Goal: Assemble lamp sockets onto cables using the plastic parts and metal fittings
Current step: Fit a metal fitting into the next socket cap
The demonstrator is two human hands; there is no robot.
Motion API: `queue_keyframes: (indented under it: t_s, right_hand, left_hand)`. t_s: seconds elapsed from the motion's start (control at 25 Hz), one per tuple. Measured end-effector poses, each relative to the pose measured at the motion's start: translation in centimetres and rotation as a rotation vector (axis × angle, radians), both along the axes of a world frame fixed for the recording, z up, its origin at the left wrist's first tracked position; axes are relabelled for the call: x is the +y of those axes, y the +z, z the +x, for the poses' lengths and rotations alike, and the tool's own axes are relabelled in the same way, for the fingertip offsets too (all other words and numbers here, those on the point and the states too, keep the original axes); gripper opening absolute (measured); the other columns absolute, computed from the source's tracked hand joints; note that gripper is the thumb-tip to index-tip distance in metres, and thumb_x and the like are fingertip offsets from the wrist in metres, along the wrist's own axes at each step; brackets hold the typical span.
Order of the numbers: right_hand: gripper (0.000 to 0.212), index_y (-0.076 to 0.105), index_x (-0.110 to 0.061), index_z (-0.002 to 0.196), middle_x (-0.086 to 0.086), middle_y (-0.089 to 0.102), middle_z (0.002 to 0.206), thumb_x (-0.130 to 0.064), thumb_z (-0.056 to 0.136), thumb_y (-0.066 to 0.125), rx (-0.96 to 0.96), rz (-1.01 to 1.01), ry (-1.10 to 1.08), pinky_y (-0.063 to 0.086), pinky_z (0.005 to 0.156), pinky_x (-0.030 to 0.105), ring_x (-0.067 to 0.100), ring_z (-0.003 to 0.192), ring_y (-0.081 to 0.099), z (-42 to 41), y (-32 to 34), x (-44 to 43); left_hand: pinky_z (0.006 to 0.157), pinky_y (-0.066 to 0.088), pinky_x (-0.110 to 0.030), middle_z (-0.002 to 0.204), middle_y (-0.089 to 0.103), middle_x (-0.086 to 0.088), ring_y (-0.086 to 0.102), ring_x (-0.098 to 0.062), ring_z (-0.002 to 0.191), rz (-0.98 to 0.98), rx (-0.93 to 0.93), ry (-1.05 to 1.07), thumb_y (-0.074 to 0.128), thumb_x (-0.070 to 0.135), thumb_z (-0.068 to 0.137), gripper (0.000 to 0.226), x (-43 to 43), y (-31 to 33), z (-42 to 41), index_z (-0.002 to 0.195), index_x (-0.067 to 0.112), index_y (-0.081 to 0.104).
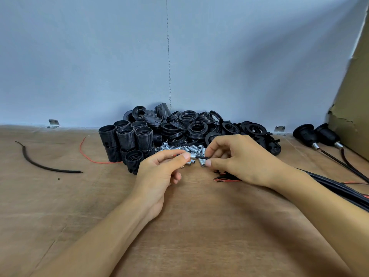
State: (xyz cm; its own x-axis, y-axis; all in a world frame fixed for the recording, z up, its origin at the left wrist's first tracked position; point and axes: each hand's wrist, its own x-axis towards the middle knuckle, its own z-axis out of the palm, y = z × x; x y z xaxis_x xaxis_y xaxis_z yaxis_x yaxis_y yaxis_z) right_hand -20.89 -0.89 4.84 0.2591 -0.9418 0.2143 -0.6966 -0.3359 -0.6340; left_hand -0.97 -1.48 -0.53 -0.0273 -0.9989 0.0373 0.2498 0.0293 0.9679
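My left hand (159,172) pinches a small silver metal fitting (192,156) between thumb and forefinger. A thin black cable (201,157) runs through the fitting, and a red wire tip shows at its left end. My right hand (239,158) grips that cable just right of the fitting. Behind the hands lies a heap of loose metal fittings (179,147). Black threaded socket bodies (127,142) stand at the left, and black plastic rings (199,124) are piled against the wall.
A bundle of black cables (339,188) with stripped red and black ends runs off to the right. Two assembled sockets (317,136) lie by a cardboard sheet (355,96) at the right. A black cable scrap (40,164) and a red wire (89,154) lie at the left.
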Motion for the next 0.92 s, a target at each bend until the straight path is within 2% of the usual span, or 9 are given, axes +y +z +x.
queue_keyframes:
  t_s: [0.16, 0.24, 0.32, 0.4, 0.48, 0.6, 0.68, 0.76, 0.92]
  right_hand:
    - [0.010, 0.070, -0.029, 0.089, -0.010, 0.073, 0.079, -0.026, 0.085, 0.079, -0.004, 0.014, 0.029, 0.055, 0.070, 0.024, 0.002, 0.067, 0.065, -0.3, 0.2, 0.0]
    - [0.005, 0.069, -0.028, 0.089, -0.009, 0.073, 0.080, -0.033, 0.091, 0.069, -0.030, -0.050, 0.000, 0.054, 0.071, 0.025, 0.007, 0.070, 0.067, -0.5, 0.6, -0.2]
    - [0.020, 0.068, -0.026, 0.089, -0.009, 0.073, 0.080, -0.035, 0.099, 0.054, -0.107, -0.191, -0.126, 0.051, 0.067, 0.023, 0.010, 0.070, 0.068, -1.2, 1.0, -0.7]
    - [0.025, 0.067, -0.024, 0.091, -0.009, 0.071, 0.077, -0.031, 0.104, 0.046, -0.204, -0.330, -0.312, 0.049, 0.062, 0.021, 0.011, 0.069, 0.065, -2.4, 1.5, -1.4]
    - [0.021, 0.066, -0.025, 0.095, -0.010, 0.069, 0.076, -0.027, 0.103, 0.047, -0.203, -0.389, -0.461, 0.044, 0.056, 0.011, 0.006, 0.067, 0.061, -3.9, 1.5, -2.0]
    - [0.010, 0.067, -0.025, 0.094, -0.017, 0.063, 0.076, -0.021, 0.097, 0.058, -0.064, -0.294, -0.531, 0.036, 0.057, 0.001, -0.005, 0.067, 0.056, -4.9, -0.1, -2.6]
    - [0.009, 0.068, -0.026, 0.090, -0.015, 0.064, 0.075, -0.018, 0.092, 0.064, 0.015, -0.211, -0.514, 0.040, 0.065, 0.007, 0.000, 0.075, 0.059, -4.9, -1.3, -2.7]
    - [0.008, 0.068, -0.027, 0.091, -0.012, 0.065, 0.080, -0.020, 0.088, 0.068, 0.089, -0.142, -0.512, 0.048, 0.077, 0.027, 0.014, 0.085, 0.062, -4.9, -2.0, -3.0]
    - [0.015, 0.070, -0.027, 0.101, -0.003, 0.063, 0.097, -0.029, 0.086, 0.071, 0.209, -0.096, -0.542, 0.045, 0.081, 0.032, 0.021, 0.096, 0.057, -4.9, -2.3, -3.1]
  left_hand:
    - [0.050, 0.043, -0.018, 0.079, 0.076, 0.002, 0.050, -0.006, 0.048, 0.006, -0.002, 0.020, 0.084, 0.018, 0.077, 0.010, -0.1, -0.1, 0.1, 0.087, 0.020, 0.082]
    - [0.049, 0.043, -0.017, 0.078, 0.076, 0.002, 0.050, -0.006, 0.048, 0.007, 0.000, 0.034, 0.085, 0.018, 0.077, 0.009, -0.1, -0.1, 0.0, 0.085, 0.020, 0.083]
    - [0.050, 0.043, -0.018, 0.078, 0.076, 0.002, 0.049, -0.006, 0.047, 0.010, -0.001, 0.050, 0.085, 0.017, 0.076, 0.009, -0.1, -0.2, -0.1, 0.084, 0.020, 0.083]
    - [0.050, 0.043, -0.018, 0.078, 0.076, 0.001, 0.049, -0.007, 0.048, 0.017, -0.004, 0.062, 0.086, 0.016, 0.076, 0.008, -0.2, -0.2, -0.1, 0.083, 0.019, 0.083]
    - [0.050, 0.043, -0.019, 0.077, 0.076, 0.001, 0.049, -0.007, 0.048, 0.022, -0.010, 0.067, 0.086, 0.015, 0.076, 0.008, -0.2, -0.3, -0.2, 0.082, 0.018, 0.082]
    - [0.050, 0.044, -0.018, 0.077, 0.076, 0.001, 0.050, -0.007, 0.048, 0.017, -0.028, 0.069, 0.086, 0.014, 0.076, 0.007, -0.2, -0.3, -0.2, 0.081, 0.018, 0.082]
    - [0.049, 0.044, -0.017, 0.078, 0.077, 0.000, 0.051, -0.007, 0.048, 0.011, -0.038, 0.062, 0.086, 0.014, 0.076, 0.007, -0.2, -0.4, -0.2, 0.082, 0.015, 0.082]
    - [0.049, 0.044, -0.017, 0.078, 0.076, -0.001, 0.051, -0.008, 0.049, 0.010, -0.042, 0.061, 0.086, 0.013, 0.076, 0.008, -0.2, -0.4, -0.3, 0.083, 0.014, 0.081]
    - [0.049, 0.044, -0.017, 0.077, 0.076, 0.000, 0.051, -0.007, 0.048, 0.001, -0.045, 0.050, 0.085, 0.015, 0.077, 0.006, -0.1, -0.3, -0.2, 0.082, 0.016, 0.082]
